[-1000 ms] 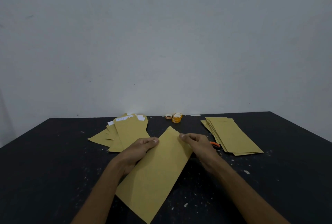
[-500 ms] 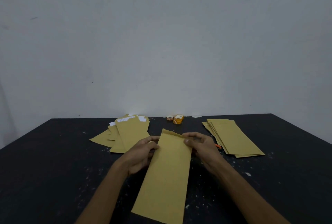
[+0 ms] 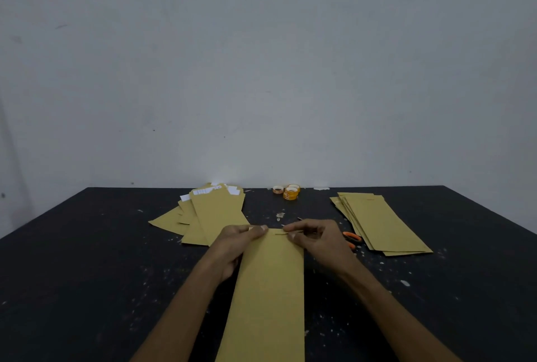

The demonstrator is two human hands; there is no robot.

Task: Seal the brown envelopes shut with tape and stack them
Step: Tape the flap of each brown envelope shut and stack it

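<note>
Evidently the flap-folding step is in hand: a brown envelope lies lengthwise on the middle of the desk. Both forearms reach forward. The left hand pinches its far left corner and the right hand its far right, fingers curled on the flap. Next, I judge, one hand must pin the fold while the other fetches the tape rolls beyond.

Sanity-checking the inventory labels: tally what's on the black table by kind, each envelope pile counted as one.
Single brown paper envelope, pinched by left hand and right hand: 1
Piles of brown paper envelopes, left and right: 2
Orange tape rolls: 3
Orange-handled scissors, partly hidden: 1
Total: 7
</note>
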